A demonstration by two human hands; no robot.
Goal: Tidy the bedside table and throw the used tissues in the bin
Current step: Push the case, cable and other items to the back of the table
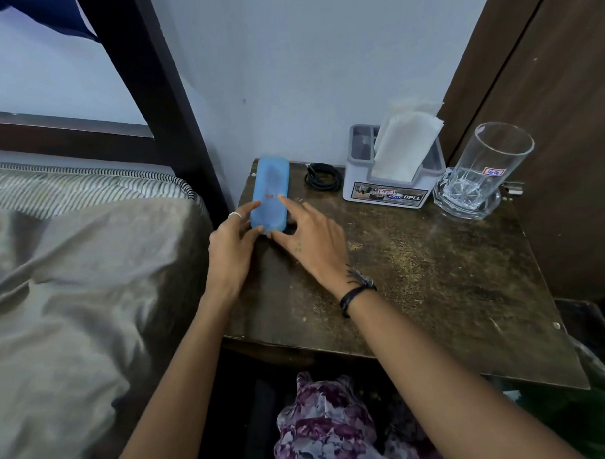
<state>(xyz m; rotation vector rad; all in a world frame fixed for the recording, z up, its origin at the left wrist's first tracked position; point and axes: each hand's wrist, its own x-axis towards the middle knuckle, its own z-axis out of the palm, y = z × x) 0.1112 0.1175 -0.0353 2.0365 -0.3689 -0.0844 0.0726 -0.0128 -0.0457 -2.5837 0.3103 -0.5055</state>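
Tissues [406, 146] stand in the grey holder [389, 188] at the bench's [433, 276] far edge. Your left hand [231, 242] and right hand [311, 239] pinch the near end of a blue case [270, 192] at the far left. A coiled black cable [323, 177] lies between case and holder; a glass mug [481, 175] stands far right.

Our arms are bare, with no sleeves reaching the forearms. On our left hand [231, 245] a silver ring [234, 215] circles one finger. Our right hand [311, 241] carries small dark tattoo marks on its back, and the wrist wears a black cord bracelet [354, 293]. A purple floral garment [332, 427] covers our lap.
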